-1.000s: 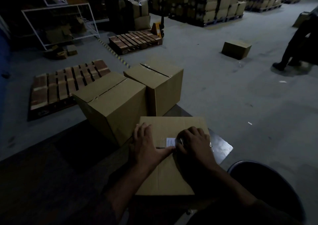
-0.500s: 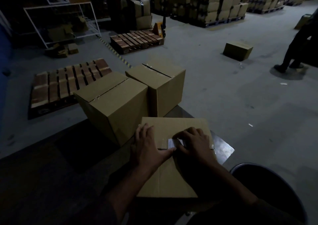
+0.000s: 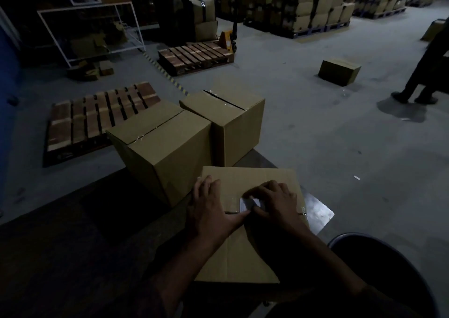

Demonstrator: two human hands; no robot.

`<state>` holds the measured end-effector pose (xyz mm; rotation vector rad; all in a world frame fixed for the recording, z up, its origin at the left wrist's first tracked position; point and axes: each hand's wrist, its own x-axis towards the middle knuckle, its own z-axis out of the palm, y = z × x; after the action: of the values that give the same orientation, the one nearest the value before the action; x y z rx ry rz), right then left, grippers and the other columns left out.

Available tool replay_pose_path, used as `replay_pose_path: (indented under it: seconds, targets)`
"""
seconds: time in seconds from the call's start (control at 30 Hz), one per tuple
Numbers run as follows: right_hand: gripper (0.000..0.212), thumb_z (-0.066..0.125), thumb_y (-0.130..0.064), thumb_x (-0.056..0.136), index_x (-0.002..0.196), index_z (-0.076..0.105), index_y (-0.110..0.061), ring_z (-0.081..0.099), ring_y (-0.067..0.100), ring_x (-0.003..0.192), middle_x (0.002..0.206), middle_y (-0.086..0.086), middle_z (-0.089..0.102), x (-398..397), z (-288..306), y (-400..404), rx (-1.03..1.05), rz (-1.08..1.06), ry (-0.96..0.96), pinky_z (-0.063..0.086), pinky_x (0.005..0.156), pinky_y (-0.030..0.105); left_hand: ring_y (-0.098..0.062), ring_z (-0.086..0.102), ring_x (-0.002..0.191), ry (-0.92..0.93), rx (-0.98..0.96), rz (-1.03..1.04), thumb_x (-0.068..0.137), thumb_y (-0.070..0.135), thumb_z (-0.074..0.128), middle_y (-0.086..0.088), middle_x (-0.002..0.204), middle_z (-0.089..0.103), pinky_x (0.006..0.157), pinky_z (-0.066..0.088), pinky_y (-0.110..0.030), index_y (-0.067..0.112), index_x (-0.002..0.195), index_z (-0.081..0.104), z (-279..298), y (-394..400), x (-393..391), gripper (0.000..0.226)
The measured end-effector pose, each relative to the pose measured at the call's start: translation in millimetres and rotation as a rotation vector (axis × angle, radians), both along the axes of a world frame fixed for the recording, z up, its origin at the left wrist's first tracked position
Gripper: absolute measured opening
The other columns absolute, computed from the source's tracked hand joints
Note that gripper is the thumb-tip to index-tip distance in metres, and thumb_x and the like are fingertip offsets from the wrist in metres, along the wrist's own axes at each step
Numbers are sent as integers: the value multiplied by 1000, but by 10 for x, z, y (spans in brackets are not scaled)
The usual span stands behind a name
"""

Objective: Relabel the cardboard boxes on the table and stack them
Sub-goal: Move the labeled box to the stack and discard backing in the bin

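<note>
— While the left hand [image 3: 211,208] lies flat on the near box [image 3: 245,249], where's the label [image 3: 246,204]?

— On the box top at the tape seam — just right of that thumb, under the right hand [image 3: 274,202], whose curled fingers pinch its right edge.

— Which hand is nearer?

— The right; I'd judge the peel runs leftward. Two more boxes [image 3: 170,147] stand just beyond, unstacked.

A dim warehouse. Stacked cartons [image 3: 313,4] stand on pallets at the back of a bare concrete floor [image 3: 315,128], empty wooden pallets [image 3: 102,116] lie nearer, and a yellow pallet jack [image 3: 229,35] is parked by one. A white metal rack [image 3: 97,30] holds loose cardboard, and a lone box [image 3: 339,72] sits on the floor.
</note>
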<state>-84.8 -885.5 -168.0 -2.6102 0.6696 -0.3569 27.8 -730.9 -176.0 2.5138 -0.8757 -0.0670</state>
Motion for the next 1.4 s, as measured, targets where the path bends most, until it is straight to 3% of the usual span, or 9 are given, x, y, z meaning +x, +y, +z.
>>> replay_pose_path:
  seconds: [0.17, 0.5, 0.7, 0.8, 1.0, 1.1, 1.23, 1.33, 1.4]
  targets:
    - [19, 62, -55, 85, 94, 71, -41, 41, 12, 111, 113, -13, 54, -10, -43, -30, 7, 11, -21, 28, 85, 34, -22, 7, 158, 8, -28, -9, 55, 101, 36, 1, 171, 20, 119, 33, -53, 23, 156, 34, 20, 9, -7, 128]
    - [41, 45, -59, 77, 93, 70, -31, 41, 14, 104, 103, -12, 52, -132, -79, -17, 15, -60, -124, 30, 83, 29, -19, 3, 158, 25, -19, -6, 55, 105, 43, 6, 171, 13, 120, 32, -54, 28, 157, 26, -14, 4, 11, 129]
    - [16, 71, -41, 78, 87, 66, -28, 43, 16, 102, 105, -5, 56, -474, -74, 47, -54, -264, -194, 33, 82, 34, -24, 21, 153, 41, -163, 25, 63, 92, 55, -2, 165, 34, 121, 32, -47, 18, 151, 43, -73, 9, 83, 116]
    - [28, 81, -31, 78, 101, 67, -25, 44, 23, 111, 112, 3, 53, -743, -98, 129, 4, -451, -202, 38, 87, 36, -27, 33, 148, 116, -241, 69, 74, 67, 77, -5, 161, 36, 118, 35, -44, 16, 148, 48, -132, 49, 185, 95]
    - [34, 75, -29, 87, 118, 63, -20, 59, 26, 105, 107, 6, 65, -738, -163, 81, 105, -363, -180, 44, 80, 34, -31, 46, 142, 442, -362, 254, 80, 51, 84, -6, 165, 32, 113, 45, -54, 38, 162, 3, -262, 253, 276, 116]
    - [32, 72, -29, 89, 119, 64, -26, 58, 22, 104, 109, 4, 64, -615, -90, -23, 126, -311, -169, 42, 79, 31, -31, 47, 142, 527, -452, 287, 81, 41, 82, -5, 162, 36, 113, 44, -58, 43, 161, 2, -296, 354, 90, 113]
    - [26, 68, -36, 91, 117, 66, -32, 50, 14, 100, 117, 2, 60, -467, -33, -147, 68, -225, -118, 41, 82, 30, -36, 40, 143, 393, -414, 357, 80, 20, 87, -10, 159, 29, 117, 38, -55, 24, 164, 15, -360, 551, -202, 111]
    - [22, 68, -44, 89, 110, 69, -35, 44, 20, 121, 127, -3, 56, -377, -35, -158, -59, -188, -148, 42, 98, 43, -35, 38, 145, 201, -413, 305, 72, 21, 90, 1, 165, 14, 117, 39, -57, 23, 162, 17, -268, 616, -256, 117]
    - [30, 59, -54, 90, 109, 70, -34, 44, 20, 122, 124, -6, 57, -322, -41, -145, -104, -145, -150, 40, 96, 44, -34, 34, 148, -3, -377, 185, 67, 27, 92, -2, 166, 17, 118, 38, -56, 18, 161, 23, -157, 554, -254, 117]
